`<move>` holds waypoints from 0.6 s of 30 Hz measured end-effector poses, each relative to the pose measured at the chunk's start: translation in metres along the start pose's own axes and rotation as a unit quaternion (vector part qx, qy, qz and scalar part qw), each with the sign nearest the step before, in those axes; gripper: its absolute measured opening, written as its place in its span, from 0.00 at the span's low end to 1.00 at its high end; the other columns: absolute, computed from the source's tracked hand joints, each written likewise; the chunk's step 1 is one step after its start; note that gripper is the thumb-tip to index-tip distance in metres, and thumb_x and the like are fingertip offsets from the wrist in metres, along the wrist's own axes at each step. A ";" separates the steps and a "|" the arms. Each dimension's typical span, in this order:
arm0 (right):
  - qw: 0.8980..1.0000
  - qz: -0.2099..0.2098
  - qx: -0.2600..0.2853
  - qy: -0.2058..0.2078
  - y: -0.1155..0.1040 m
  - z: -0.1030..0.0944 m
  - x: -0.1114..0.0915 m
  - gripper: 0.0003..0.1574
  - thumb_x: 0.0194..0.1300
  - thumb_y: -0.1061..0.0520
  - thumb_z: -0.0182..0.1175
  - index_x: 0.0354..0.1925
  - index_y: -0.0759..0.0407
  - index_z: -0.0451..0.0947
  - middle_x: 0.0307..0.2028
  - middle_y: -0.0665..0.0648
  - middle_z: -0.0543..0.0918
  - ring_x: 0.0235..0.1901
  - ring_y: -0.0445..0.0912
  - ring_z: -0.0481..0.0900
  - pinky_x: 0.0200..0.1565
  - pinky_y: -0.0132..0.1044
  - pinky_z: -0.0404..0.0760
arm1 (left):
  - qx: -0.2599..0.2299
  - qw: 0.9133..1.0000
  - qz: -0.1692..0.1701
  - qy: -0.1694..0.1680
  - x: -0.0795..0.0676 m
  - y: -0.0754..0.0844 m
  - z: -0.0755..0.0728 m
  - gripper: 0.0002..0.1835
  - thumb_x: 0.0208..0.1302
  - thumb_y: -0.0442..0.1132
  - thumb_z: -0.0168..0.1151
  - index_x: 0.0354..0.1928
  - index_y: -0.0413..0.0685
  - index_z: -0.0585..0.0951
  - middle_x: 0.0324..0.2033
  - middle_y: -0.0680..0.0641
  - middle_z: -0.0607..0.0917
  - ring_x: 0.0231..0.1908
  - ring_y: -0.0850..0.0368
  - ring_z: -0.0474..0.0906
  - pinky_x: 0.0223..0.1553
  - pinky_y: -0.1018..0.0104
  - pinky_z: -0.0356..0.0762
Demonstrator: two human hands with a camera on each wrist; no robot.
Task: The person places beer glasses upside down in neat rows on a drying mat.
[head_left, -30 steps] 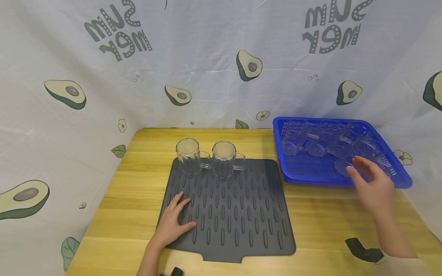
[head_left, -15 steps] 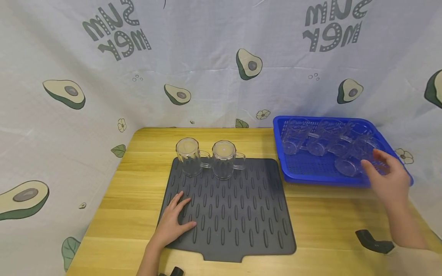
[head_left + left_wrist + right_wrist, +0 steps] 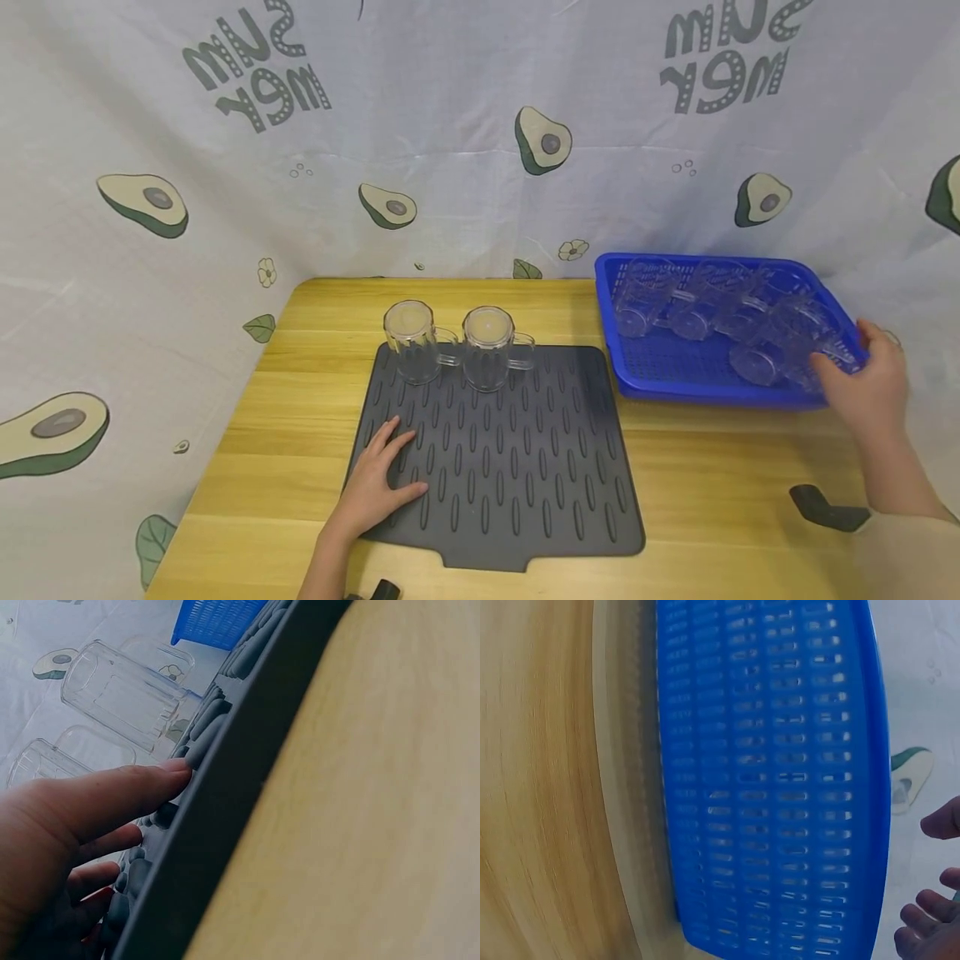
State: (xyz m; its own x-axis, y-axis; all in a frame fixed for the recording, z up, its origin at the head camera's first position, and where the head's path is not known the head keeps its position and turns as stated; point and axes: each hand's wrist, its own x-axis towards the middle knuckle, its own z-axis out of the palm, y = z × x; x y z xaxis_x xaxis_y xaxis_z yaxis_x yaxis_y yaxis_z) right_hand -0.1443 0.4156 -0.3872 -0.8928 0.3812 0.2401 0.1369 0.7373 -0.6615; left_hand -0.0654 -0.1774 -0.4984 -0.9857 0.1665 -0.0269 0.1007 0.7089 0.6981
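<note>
My left hand (image 3: 371,492) rests with spread fingers on the left side of a dark grey ridged drying mat (image 3: 540,500). In the left wrist view its thumb (image 3: 142,787) touches the mat near the edge. Two clear glass mugs, a left one (image 3: 412,346) and a right one (image 3: 489,354), stand upside down along the mat's back edge, handles to the right. My right hand (image 3: 873,392) is at the right front corner of a blue plastic basket (image 3: 667,385), fingers apart and bent. A glass mug (image 3: 759,364) lies in the basket beside its thumb; contact is unclear.
Several more clear mugs (image 3: 693,317) lie in the back and right of the basket. The wooden table (image 3: 705,492) meets a printed white curtain (image 3: 450,167) behind and at both sides. A black strap piece (image 3: 828,510) sits by my right wrist.
My right hand has moved right, from the front mug in the basket to the basket's right corner, its fingers spreading wider. My left hand and the mugs on the mat have stayed put.
</note>
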 end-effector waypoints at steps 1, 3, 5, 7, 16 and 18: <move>1.000 -0.001 -0.004 -0.007 0.001 -0.001 0.002 0.44 0.67 0.58 0.51 0.72 0.75 0.45 0.66 0.81 0.54 0.67 0.73 0.51 0.68 0.63 0.48 | 0.001 1.000 0.000 0.000 0.000 0.000 0.000 0.42 0.50 0.50 0.77 0.67 0.47 0.72 0.73 0.41 0.57 0.71 0.34 0.50 0.61 0.29 0.55; 1.000 0.007 -0.011 -0.027 0.003 -0.002 0.004 0.45 0.68 0.57 0.50 0.72 0.77 0.43 0.67 0.82 0.52 0.67 0.74 0.48 0.67 0.66 0.47 | 0.002 1.000 0.000 0.000 0.000 0.000 0.000 0.42 0.50 0.50 0.77 0.67 0.47 0.72 0.73 0.41 0.57 0.71 0.33 0.50 0.61 0.29 0.55; 0.999 0.015 -0.014 -0.047 0.004 -0.003 0.006 0.45 0.70 0.56 0.49 0.72 0.78 0.41 0.68 0.83 0.49 0.67 0.76 0.46 0.66 0.68 0.48 | 0.002 1.000 0.001 0.001 0.000 0.000 0.000 0.42 0.50 0.50 0.77 0.67 0.47 0.72 0.73 0.41 0.57 0.71 0.33 0.50 0.61 0.29 0.55; 0.997 0.025 -0.021 -0.064 0.005 -0.003 0.007 0.45 0.71 0.55 0.48 0.72 0.78 0.39 0.68 0.83 0.47 0.67 0.76 0.45 0.64 0.69 0.48 | 0.003 1.000 0.001 0.002 0.000 0.000 0.000 0.42 0.50 0.51 0.77 0.67 0.48 0.72 0.73 0.41 0.57 0.71 0.33 0.50 0.61 0.29 0.55; 0.993 0.035 -0.055 -0.095 0.016 0.000 0.014 0.45 0.73 0.53 0.47 0.71 0.80 0.38 0.67 0.84 0.47 0.65 0.78 0.46 0.60 0.73 0.51 | 0.002 1.000 0.003 0.004 0.000 0.000 0.000 0.42 0.50 0.50 0.77 0.67 0.48 0.72 0.73 0.41 0.57 0.71 0.33 0.51 0.61 0.28 0.55; 0.993 0.034 -0.057 -0.094 0.018 0.000 0.015 0.45 0.73 0.53 0.47 0.70 0.81 0.39 0.67 0.84 0.48 0.65 0.79 0.46 0.60 0.73 0.51 | 0.003 1.000 0.004 0.005 0.000 -0.001 0.001 0.42 0.50 0.50 0.77 0.67 0.48 0.72 0.73 0.41 0.57 0.70 0.33 0.51 0.61 0.28 0.55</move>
State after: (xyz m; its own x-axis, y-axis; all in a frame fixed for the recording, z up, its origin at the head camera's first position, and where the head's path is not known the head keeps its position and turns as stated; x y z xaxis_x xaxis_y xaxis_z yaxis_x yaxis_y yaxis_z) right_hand -0.1555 0.4342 -0.3957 -0.9425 0.3299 0.0528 0.2389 0.7760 -0.5837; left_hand -0.0654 -0.1774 -0.4992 -0.9861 0.1655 -0.0133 0.1101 0.7122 0.6933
